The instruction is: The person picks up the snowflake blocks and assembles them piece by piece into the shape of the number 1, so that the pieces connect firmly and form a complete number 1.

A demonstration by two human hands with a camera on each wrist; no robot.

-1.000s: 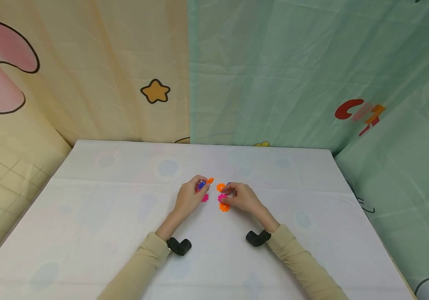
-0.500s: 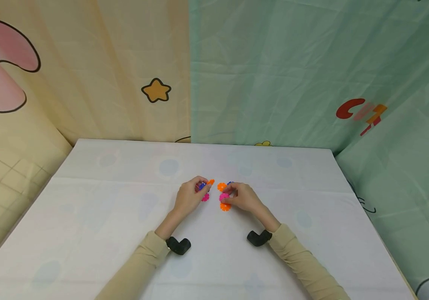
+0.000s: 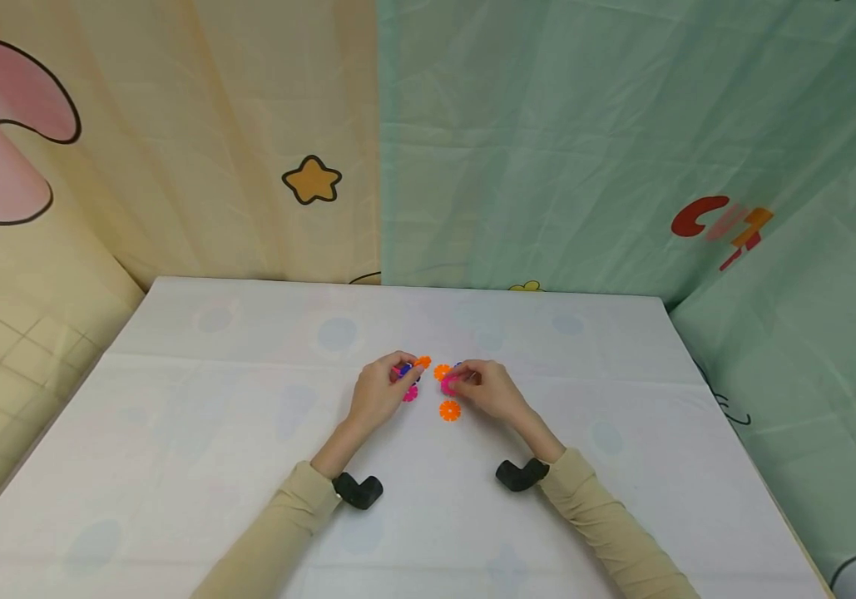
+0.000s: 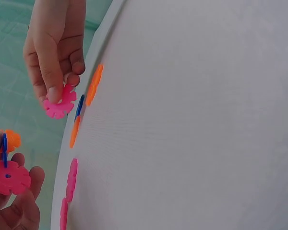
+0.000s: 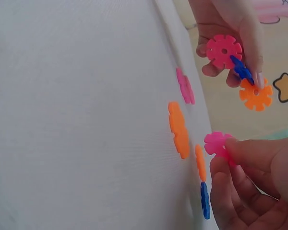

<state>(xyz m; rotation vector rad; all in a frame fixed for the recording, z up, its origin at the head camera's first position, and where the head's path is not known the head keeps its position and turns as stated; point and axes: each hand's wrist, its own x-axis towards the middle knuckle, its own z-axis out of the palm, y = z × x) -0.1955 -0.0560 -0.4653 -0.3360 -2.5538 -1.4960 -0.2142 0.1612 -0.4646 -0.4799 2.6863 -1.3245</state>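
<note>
In the head view my left hand holds a small joined set of notched plastic snowflake discs. The right wrist view shows that set as a pink disc, a blue disc slotted into it at an angle, and an orange disc at the other end, under the thumb. My right hand pinches a single pink disc between thumb and fingertips, raised over the table. A short gap separates it from the joined set.
On the white-covered table between the hands lies a loose orange disc. Beyond it are another orange disc and a blue disc. Pink discs lie below the left hand. Printed curtains hang behind the table.
My right hand has lifted the pink disc up and away from the near orange disc, which now lies fully in sight. The left hand stays almost in place, its joined discs turned slightly.
</note>
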